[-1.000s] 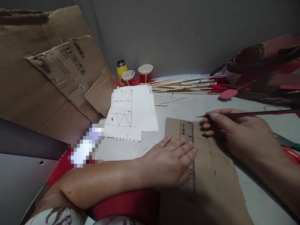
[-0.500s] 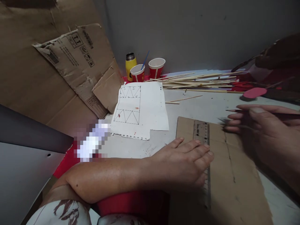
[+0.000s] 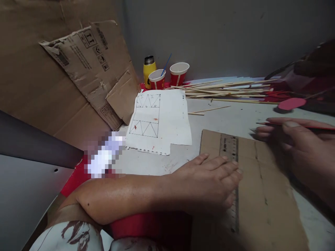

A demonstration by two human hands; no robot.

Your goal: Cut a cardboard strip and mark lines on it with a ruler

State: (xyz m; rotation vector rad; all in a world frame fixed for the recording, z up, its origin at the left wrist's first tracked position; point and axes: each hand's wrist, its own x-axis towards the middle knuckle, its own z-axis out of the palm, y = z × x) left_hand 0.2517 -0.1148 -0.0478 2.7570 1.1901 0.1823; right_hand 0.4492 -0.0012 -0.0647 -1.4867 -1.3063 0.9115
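My left hand [image 3: 211,183] lies flat, fingers stretched out, across a clear ruler [image 3: 230,144]. The ruler rests on a piece of brown cardboard [image 3: 277,195], and my palm covers its middle. A dark line with short marks runs down the cardboard to the right of the ruler. Above the board's upper right edge, my right hand [image 3: 303,143] grips a pencil [image 3: 272,124] between thumb and fingers. Its sharpened tip points left and is off the cardboard. A small grey point below the tip is too unclear to name.
A paper with a truss-like drawing [image 3: 175,118] lies left of the cardboard. Behind are thin wooden sticks [image 3: 222,91], red paper cups [image 3: 179,78], a yellow bottle [image 3: 149,71] and a pink oval piece [image 3: 291,103]. Large cardboard [image 3: 81,62] stands at left.
The whole view has shifted slightly, so things appear a little farther right. My left hand stays on the ruler, and my right hand still holds the pencil, at nearly the same place over the board.
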